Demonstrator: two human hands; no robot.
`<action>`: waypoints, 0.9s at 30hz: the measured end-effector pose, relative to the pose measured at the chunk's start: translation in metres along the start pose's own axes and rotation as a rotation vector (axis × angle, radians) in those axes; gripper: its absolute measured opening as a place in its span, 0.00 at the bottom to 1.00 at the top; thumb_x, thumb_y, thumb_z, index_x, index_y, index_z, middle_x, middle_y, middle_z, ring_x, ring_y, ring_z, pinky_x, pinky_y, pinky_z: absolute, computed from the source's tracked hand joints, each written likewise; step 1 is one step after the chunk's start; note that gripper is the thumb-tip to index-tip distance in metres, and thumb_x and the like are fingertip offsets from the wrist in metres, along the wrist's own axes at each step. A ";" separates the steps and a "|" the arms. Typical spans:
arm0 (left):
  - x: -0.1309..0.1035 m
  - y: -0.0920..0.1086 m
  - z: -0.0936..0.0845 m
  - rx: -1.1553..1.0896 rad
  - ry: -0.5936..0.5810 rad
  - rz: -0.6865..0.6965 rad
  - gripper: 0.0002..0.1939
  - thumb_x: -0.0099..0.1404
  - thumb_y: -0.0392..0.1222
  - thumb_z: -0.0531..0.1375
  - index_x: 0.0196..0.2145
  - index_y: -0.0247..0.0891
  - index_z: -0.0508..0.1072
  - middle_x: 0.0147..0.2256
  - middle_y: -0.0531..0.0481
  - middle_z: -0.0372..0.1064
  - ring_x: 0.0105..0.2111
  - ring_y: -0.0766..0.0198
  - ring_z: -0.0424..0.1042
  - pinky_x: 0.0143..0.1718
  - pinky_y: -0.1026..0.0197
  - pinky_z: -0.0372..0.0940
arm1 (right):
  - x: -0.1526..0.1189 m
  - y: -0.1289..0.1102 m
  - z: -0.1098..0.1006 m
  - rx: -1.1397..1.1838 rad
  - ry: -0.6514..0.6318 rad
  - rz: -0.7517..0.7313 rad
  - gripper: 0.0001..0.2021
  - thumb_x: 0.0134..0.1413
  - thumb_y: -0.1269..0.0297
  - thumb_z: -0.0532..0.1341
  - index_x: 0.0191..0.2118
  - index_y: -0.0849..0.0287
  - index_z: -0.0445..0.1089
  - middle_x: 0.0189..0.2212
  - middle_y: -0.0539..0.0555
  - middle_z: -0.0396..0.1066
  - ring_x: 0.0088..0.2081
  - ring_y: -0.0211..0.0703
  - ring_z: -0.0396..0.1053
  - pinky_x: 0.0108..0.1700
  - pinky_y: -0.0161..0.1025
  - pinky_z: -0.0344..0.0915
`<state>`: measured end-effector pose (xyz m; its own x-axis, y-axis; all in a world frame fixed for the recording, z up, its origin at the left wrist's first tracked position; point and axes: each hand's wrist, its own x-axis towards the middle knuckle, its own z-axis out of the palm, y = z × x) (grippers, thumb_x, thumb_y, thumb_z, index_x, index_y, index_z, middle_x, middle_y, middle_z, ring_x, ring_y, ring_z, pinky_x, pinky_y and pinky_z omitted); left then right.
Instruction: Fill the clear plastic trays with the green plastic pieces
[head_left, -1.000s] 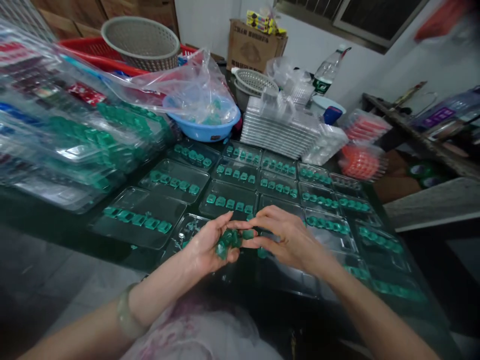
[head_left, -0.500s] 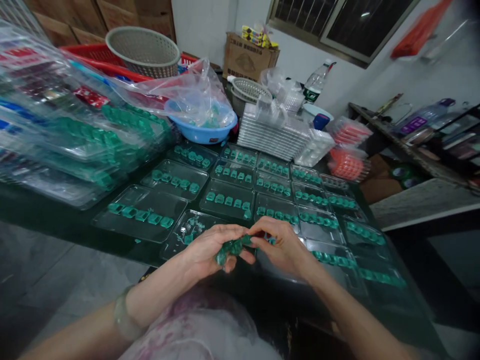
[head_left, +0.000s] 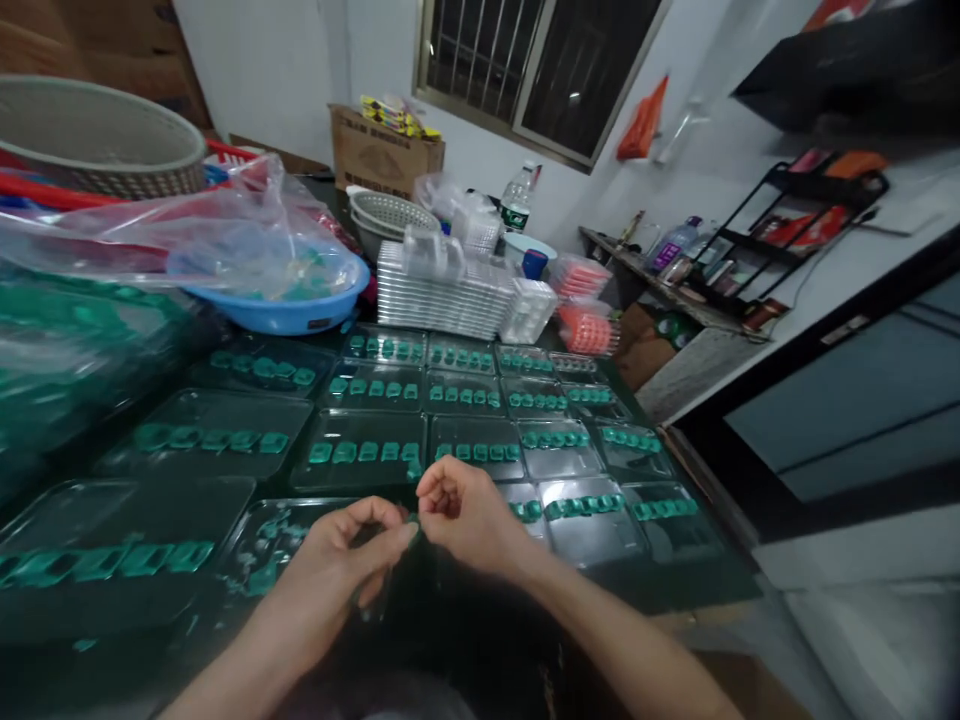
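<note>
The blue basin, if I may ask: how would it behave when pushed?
The blue basin would probably slide rather than tip, being wide and low. The green pieces inside might shift, and the clear plastic draped over it could drag.

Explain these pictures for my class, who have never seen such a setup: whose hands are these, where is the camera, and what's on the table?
There is no machine here: a person works with bare hands. One camera, worn on the head, looks forward and down. On the dark table lie clear trays, most with a row of green pieces. Behind them stand a blue bowl and stacked plastic. The left hand seems to pinch a small green piece; whether the right hand, curled beside it, holds anything is unclear.
</note>
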<state>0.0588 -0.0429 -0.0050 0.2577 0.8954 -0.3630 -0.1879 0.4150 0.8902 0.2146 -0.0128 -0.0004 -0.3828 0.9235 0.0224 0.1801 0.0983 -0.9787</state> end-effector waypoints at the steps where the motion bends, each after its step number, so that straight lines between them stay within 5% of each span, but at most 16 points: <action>1: 0.001 0.000 0.001 0.020 0.031 0.010 0.10 0.51 0.41 0.64 0.24 0.35 0.65 0.18 0.57 0.59 0.14 0.76 0.50 0.15 0.71 0.46 | 0.000 0.002 0.000 -0.006 0.008 -0.005 0.11 0.39 0.76 0.55 0.32 0.57 0.60 0.21 0.43 0.61 0.21 0.29 0.58 0.23 0.28 0.56; 8: 0.016 -0.005 0.003 -0.146 0.069 -0.085 0.13 0.51 0.44 0.64 0.26 0.38 0.63 0.15 0.60 0.54 0.12 0.76 0.47 0.12 0.72 0.41 | 0.004 0.016 0.002 -0.069 0.080 -0.051 0.08 0.41 0.75 0.55 0.32 0.58 0.61 0.23 0.45 0.61 0.23 0.30 0.60 0.24 0.28 0.57; 13: 0.033 -0.009 -0.001 -0.352 0.030 -0.234 0.13 0.48 0.40 0.66 0.27 0.37 0.65 0.17 0.57 0.57 0.15 0.74 0.54 0.12 0.73 0.41 | -0.005 0.009 -0.005 -0.429 0.175 -0.240 0.08 0.49 0.74 0.53 0.34 0.58 0.67 0.31 0.49 0.66 0.34 0.33 0.64 0.37 0.31 0.61; 20: 0.044 -0.010 0.009 -0.421 0.062 -0.430 0.02 0.54 0.32 0.60 0.26 0.32 0.68 0.16 0.54 0.56 0.13 0.76 0.51 0.11 0.74 0.44 | -0.015 0.005 -0.026 -0.649 -0.026 -0.412 0.10 0.53 0.66 0.57 0.41 0.56 0.69 0.34 0.49 0.67 0.38 0.33 0.63 0.43 0.29 0.59; 24: 0.046 -0.001 0.023 -0.400 0.060 -0.486 0.03 0.55 0.31 0.59 0.24 0.32 0.69 0.16 0.53 0.56 0.12 0.76 0.51 0.10 0.74 0.44 | -0.021 0.002 -0.035 -0.652 -0.024 -0.402 0.10 0.55 0.68 0.55 0.42 0.56 0.69 0.34 0.50 0.67 0.39 0.33 0.64 0.43 0.29 0.60; 27: 0.046 0.009 0.029 -0.382 0.030 -0.478 0.03 0.54 0.30 0.59 0.30 0.32 0.71 0.20 0.50 0.61 0.13 0.74 0.55 0.09 0.73 0.46 | -0.021 0.004 -0.064 -0.602 0.047 -0.385 0.08 0.53 0.66 0.57 0.39 0.58 0.70 0.34 0.51 0.69 0.37 0.33 0.65 0.40 0.30 0.62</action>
<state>0.0961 -0.0028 -0.0054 0.3717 0.5974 -0.7106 -0.3858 0.7956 0.4670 0.2813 -0.0085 0.0084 -0.4832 0.7955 0.3657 0.5138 0.5959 -0.6172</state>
